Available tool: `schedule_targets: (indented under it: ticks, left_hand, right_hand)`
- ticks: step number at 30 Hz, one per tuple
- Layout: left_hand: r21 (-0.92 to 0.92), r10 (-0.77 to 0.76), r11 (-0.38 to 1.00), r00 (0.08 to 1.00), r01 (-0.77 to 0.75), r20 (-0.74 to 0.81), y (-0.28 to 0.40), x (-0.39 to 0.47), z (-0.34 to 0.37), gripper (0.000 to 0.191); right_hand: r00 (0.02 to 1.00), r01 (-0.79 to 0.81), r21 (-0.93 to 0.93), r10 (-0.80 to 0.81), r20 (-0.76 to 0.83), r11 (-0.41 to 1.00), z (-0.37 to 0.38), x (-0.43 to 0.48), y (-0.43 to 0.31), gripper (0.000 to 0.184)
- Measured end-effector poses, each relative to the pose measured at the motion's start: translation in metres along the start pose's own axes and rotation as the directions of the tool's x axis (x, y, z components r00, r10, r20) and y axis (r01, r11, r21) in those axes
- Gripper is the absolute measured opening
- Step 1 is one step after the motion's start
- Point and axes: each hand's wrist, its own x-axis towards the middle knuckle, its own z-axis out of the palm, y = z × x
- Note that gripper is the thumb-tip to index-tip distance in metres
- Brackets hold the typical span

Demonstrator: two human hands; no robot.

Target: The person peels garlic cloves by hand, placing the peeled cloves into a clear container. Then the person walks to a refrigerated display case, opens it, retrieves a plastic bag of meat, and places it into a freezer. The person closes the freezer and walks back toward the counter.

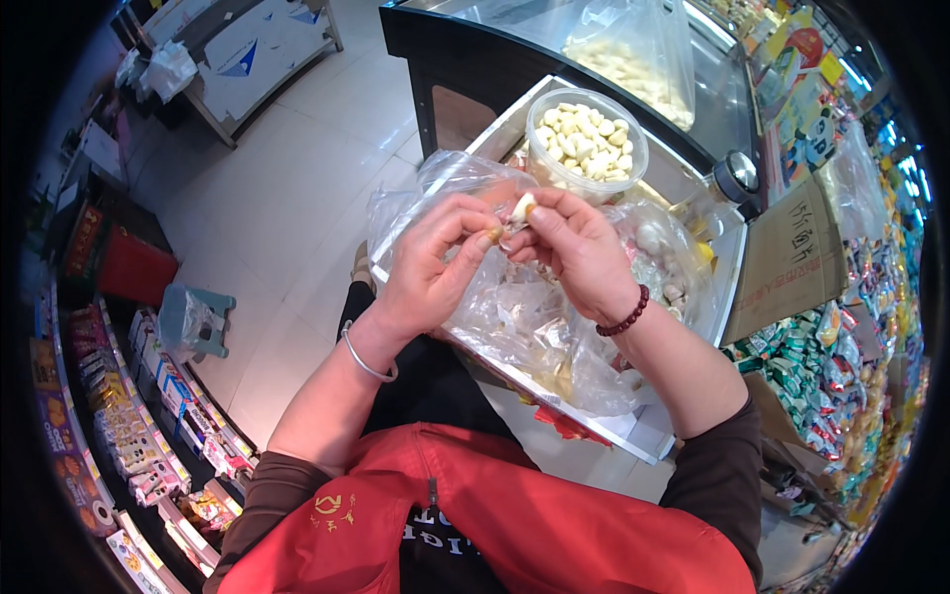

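My right hand (582, 249) pinches a pale, partly peeled garlic clove (523, 208) between thumb and fingers. Close beside it, my left hand (438, 260) has thumb and forefinger drawn together; whether anything is between them is too small to tell. Both thumb tips look yellowish-orange. Just beyond the hands stands a round clear plastic tub (640, 174) filled with peeled garlic cloves (582, 141). Beneath my hands, crumpled clear plastic bags (512, 319) lie in a white-edged tray (649, 434). Unpeeled garlic bulbs (657, 245) show through the plastic on the right.
A clear bag of pale cloves (631, 82) rests on the dark-framed counter (482, 41). A lidded jar (735, 178) and a cardboard flap (787, 260) with writing border the tray's right. Packaged snacks (794, 371) fill the right side. A plastic stool (197, 319) stands left.
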Motion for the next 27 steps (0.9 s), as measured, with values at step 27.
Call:
schedule_targets:
  ticks: [27]
  left_hand:
    - [-0.260, -0.219, 0.938, 0.973, 0.230, 0.073, -0.008, 0.000, -0.002, 0.021]
  right_hand:
    - [0.970, 0.101, -0.344, -0.015, 0.244, 0.934, -0.009, -0.002, -0.012, 0.031]
